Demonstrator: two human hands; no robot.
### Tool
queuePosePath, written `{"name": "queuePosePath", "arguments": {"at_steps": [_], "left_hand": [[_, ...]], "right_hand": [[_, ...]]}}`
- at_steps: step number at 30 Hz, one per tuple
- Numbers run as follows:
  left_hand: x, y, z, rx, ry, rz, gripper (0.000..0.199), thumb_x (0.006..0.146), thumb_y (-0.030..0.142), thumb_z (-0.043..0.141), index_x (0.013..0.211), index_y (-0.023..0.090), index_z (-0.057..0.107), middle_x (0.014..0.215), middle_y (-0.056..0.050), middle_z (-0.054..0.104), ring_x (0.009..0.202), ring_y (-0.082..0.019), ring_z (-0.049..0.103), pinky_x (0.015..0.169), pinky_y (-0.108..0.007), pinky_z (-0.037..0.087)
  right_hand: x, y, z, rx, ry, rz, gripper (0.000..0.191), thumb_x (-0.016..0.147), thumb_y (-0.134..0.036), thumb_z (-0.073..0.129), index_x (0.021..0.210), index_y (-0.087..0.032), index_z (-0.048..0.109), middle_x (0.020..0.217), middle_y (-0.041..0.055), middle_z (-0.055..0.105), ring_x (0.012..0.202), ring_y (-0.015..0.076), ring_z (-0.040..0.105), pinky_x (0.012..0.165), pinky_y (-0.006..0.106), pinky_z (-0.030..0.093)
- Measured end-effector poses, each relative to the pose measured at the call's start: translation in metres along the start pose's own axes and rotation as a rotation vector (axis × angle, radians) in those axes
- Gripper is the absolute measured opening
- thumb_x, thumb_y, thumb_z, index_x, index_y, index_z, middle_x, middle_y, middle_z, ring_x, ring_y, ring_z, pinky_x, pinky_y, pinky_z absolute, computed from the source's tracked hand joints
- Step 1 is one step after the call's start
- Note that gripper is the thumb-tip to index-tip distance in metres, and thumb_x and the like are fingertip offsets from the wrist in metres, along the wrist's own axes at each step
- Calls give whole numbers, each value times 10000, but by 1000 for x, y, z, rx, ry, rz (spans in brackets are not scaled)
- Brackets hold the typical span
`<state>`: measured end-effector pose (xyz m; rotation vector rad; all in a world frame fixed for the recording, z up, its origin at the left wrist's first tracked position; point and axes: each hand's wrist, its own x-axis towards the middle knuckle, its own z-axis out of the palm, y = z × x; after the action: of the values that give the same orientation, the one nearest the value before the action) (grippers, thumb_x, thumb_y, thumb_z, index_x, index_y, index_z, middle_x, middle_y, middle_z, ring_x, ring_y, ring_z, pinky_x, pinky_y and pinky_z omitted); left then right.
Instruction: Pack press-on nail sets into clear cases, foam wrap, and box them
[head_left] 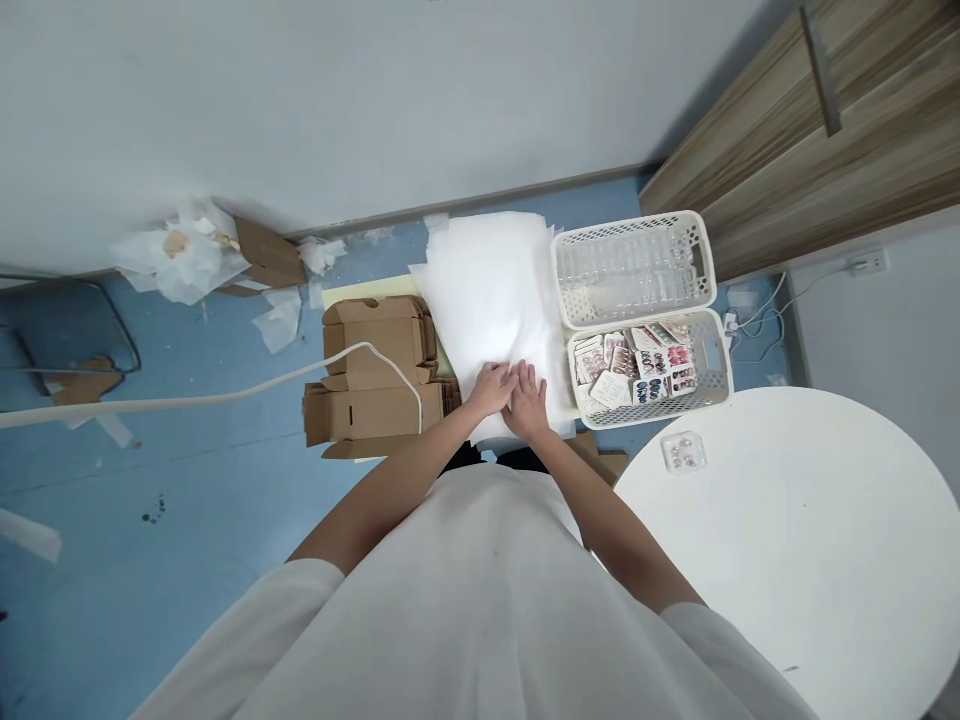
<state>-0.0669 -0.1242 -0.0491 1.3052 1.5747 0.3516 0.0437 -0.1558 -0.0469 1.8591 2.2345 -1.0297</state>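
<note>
While both hands are down on the stack of white sheets (pixel 487 285), the left hand (pixel 494 388) has its fingers bent and touching the right one; can't tell if it's pinching a sheet. The right hand (pixel 527 406) lies palm down, fingers slightly spread. So the stack sits right under both hands and runs out ahead of them toward the wall. Just left: folded cardboard boxes (pixel 375 350). Just right: 2 white baskets, the far basket (pixel 703 255) with clear plastic cases (pixel 630 270), the near basket (pixel 709 350) with small cards (pixel 651 363). Further right, 1 clear case (pixel 683 452) on a round white table (pixel 810 540).
</note>
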Motion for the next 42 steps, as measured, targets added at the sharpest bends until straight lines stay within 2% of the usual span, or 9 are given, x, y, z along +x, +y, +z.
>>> {"name": "queuePosePath", "arguments": {"at_steps": [3,6,12,18,25,29,32,37,42], "left_hand": [[1,0,-1,-161,38,-70,256,835,342,426,747,177,601,720,-34,573,759,-174,545,685,-277,420],[1,-4,-5,-295,138,-136,276,825,322,428,610,176,523,576,18,474,562,-120,443,551,-246,351],[-12,-5,-20,-403,238,-154,295,835,349,422,592,184,446,543,45,363,515,-98,356,510,-230,300],[-36,-4,-32,-478,171,-109,255,811,331,434,611,177,473,574,39,410,548,-101,399,540,-225,338],[-70,-10,-41,-359,-276,-42,184,738,325,536,658,173,601,657,-2,584,654,-139,544,606,-246,425],[-78,-16,-43,-309,-143,-28,312,748,376,580,984,178,627,1106,-94,622,1000,-206,572,817,-288,443],[-77,-21,-40,-240,-84,-54,447,765,397,573,1156,182,537,1313,-136,475,1131,-239,512,857,-311,436],[-71,-17,-23,-128,-49,-36,681,760,437,577,1342,195,318,1439,-159,278,1239,-263,418,893,-334,420],[-69,4,11,-82,-113,-41,829,723,456,612,1387,199,188,1424,-178,306,1255,-261,404,899,-346,415]], "right_hand": [[0,-5,-2,36,12,-88,665,822,-267,427,1417,-94,187,1504,157,101,1392,281,-6,1082,539,93],[-2,-4,-7,171,63,-125,625,813,-324,475,1388,-162,290,1517,113,49,1390,291,-18,1078,541,132],[5,-3,-28,724,297,140,608,762,-472,547,1303,-239,397,1472,90,221,1354,247,219,1065,444,265],[26,-16,-49,1098,219,281,555,746,-499,548,1238,-265,443,1366,84,410,1247,222,397,922,369,429],[7,-14,-61,823,256,225,394,698,-291,566,1071,-168,587,1115,84,624,818,185,616,745,353,510],[-22,-11,-66,582,299,170,415,735,-187,453,1130,-171,577,1045,74,657,783,187,635,727,365,527],[-47,-9,-74,313,360,21,457,748,-106,390,1163,-169,570,1198,76,588,1047,204,577,900,368,476],[-97,1,-93,52,382,-92,510,773,-66,345,1240,-177,517,1315,52,498,1223,190,447,1019,367,387],[-153,24,-100,156,578,30,488,803,-118,346,1260,-206,492,1304,39,510,1221,203,448,1010,399,385]]}}
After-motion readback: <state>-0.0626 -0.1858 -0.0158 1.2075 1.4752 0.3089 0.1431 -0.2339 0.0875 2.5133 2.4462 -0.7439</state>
